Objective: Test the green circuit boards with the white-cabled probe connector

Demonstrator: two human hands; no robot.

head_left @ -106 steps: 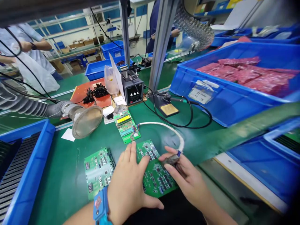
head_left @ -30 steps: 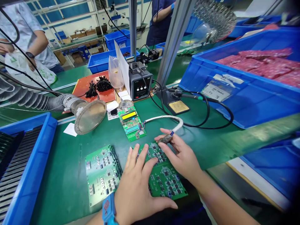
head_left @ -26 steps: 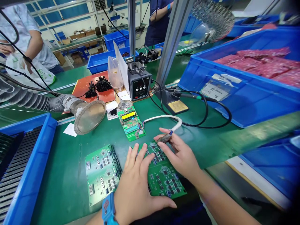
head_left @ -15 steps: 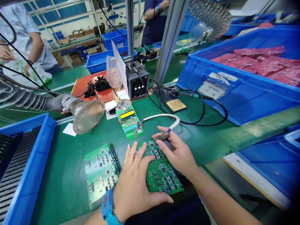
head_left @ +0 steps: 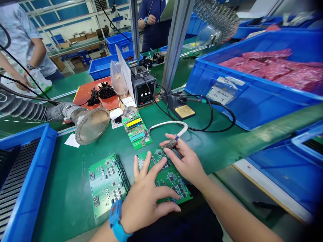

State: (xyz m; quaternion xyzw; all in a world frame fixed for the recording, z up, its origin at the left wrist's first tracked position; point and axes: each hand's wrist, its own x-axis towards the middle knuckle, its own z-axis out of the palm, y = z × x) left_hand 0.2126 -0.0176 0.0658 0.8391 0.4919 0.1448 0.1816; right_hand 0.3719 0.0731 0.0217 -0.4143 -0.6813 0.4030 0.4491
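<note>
My left hand (head_left: 148, 195) lies spread over a green circuit board (head_left: 174, 179), its fingers apart on or just above the surface and covering part of it. Pinched in my right hand (head_left: 188, 161) is a dark, wrapped probe (head_left: 170, 144), its tip down at the board's upper part; the exact contact is hidden by the fingers. From the probe a white sleeved cable (head_left: 171, 123) curves back to a small green programmer board (head_left: 142, 141) with a lit yellow display. Left of my left hand stands a stack of similar circuit boards (head_left: 107, 181) with small digit displays.
A fume extraction hood (head_left: 93, 126) hangs at left, above a blue bin (head_left: 42, 174) of dark slotted racks. Behind are a soldering station (head_left: 145, 89) and an iron stand (head_left: 183, 107). At right, a large blue bin (head_left: 252, 101) holds pink bags. Two people stand beyond the bench.
My left hand's fingers have spread wider and shifted on the board. My right hand keeps the probe near the same place on the board. The whole view has moved slightly.
</note>
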